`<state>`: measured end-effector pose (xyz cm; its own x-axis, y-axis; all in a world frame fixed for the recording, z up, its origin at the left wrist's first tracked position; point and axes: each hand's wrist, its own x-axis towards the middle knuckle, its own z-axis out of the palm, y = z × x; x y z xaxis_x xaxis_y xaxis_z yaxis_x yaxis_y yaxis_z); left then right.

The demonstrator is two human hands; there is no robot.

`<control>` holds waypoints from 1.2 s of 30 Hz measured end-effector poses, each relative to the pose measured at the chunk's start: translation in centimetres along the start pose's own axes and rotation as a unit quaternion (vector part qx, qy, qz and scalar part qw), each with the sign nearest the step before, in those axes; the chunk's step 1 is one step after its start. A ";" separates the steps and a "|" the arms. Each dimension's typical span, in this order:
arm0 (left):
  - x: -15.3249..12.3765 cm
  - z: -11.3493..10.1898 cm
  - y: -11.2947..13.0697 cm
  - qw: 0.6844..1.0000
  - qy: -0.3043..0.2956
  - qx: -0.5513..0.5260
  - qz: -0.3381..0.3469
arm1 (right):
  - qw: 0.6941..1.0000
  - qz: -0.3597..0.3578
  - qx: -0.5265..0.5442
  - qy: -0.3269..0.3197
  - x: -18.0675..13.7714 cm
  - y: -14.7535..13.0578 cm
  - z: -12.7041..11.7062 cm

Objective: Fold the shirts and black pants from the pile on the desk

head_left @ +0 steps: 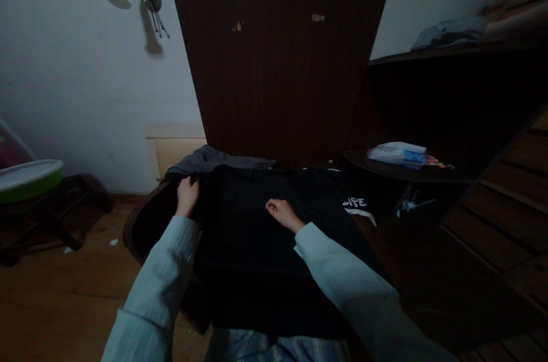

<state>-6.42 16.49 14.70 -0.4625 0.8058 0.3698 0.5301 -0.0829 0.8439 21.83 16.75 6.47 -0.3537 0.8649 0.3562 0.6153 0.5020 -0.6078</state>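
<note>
Dark wood panel [282,76] looming at the back, black garment [257,259] lying spread out right in front of it.
So the gray cloth [218,160] is sitting crumpled at the garment's far left corner, the left hand [187,196] is gripping that left edge, fingers closed, and the right hand [283,213] is resting loosely curled mid-garment, can't tell if it's pinching fabric; white lettering [357,202] is showing on the right.

Dark wooden desk [133,224], black garment [257,253] spread over it, grey cloth [214,160] along the far left edge
</note>
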 end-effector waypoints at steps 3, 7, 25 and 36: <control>-0.4 2.2 2.8 0.996 -0.050 0.046 0.054 | 1.000 0.002 -0.001 -0.003 0.0 0.0 0.0; -2.8 6.2 3.5 0.979 -0.188 0.004 0.078 | 1.000 0.005 -0.006 0.003 0.1 0.1 0.1; -2.7 4.4 -5.2 0.980 -0.182 -0.050 -0.066 | 1.000 0.000 0.006 0.000 0.1 0.3 0.0; -3.0 5.2 -6.1 0.971 -0.238 -0.028 0.000 | 0.996 0.048 -0.060 -0.039 0.4 -0.3 -0.2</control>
<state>-4.59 17.58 6.40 -0.0747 0.9845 0.1587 0.4838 -0.1034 0.8691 21.61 16.92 6.93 -0.3400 0.9091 0.2405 0.7268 0.4164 -0.5463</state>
